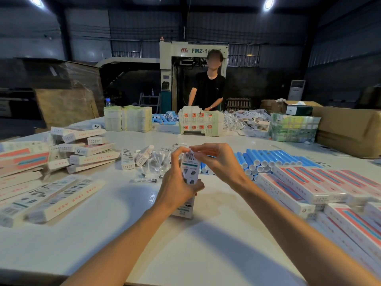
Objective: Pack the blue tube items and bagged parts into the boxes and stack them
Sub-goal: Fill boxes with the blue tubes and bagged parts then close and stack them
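Left hand [179, 186] is gripping the box [190, 170] around its middle, holding it on end with its long axis near upright. Whether the lower end is touching the table [185, 250] I cannot tell. Right hand [214, 159] is pinching the top flap [190, 151] between thumb and fingertips. Blue tubes [268, 159] are lying just beyond the right hand, bagged parts [156, 162] just beyond the left. Stacked boxes [309, 182] are sitting to the right, so the right hand is probably nearer for stacking.
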